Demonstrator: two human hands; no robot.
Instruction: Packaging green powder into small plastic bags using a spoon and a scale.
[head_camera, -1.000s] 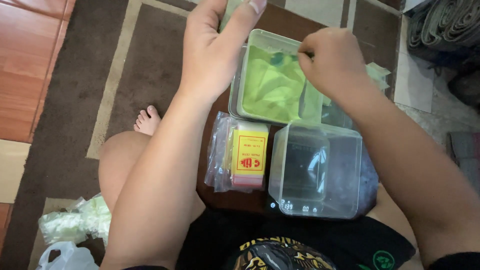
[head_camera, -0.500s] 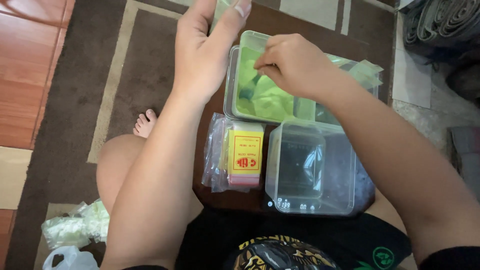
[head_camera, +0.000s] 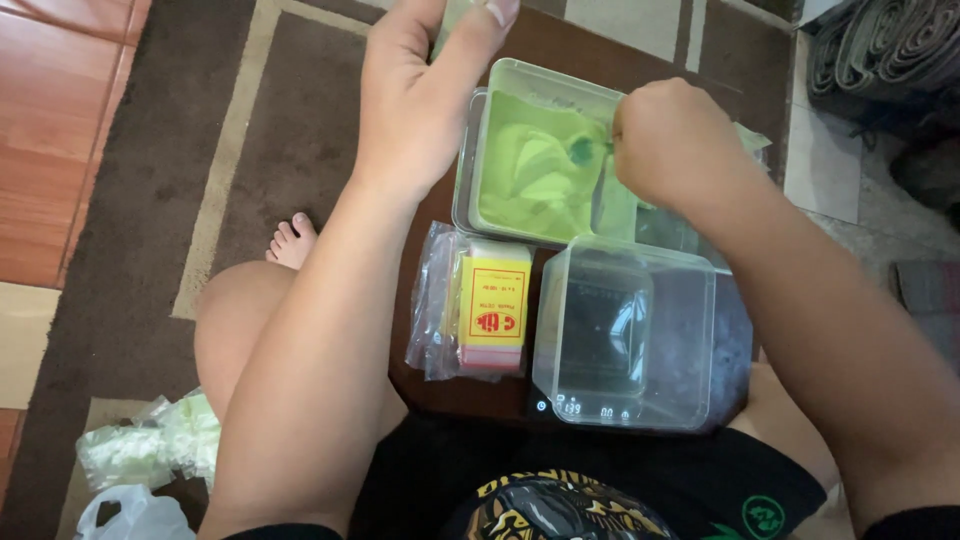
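Green powder tub (head_camera: 530, 170) – right hand (head_camera: 675, 140) fisted on a scoop (head_camera: 583, 150), left hand (head_camera: 425, 90) open; empty clear box (head_camera: 625, 330) beside

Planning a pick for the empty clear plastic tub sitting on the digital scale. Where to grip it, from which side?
Grip the empty clear plastic tub across its two long side walls near the rim, coming straight down from above. It stands upright and open-topped on the black digital scale, so the rim is exposed. The stack of small plastic bags crowds its left side, so a top approach looks safest.

Head view, steeply downward (close)
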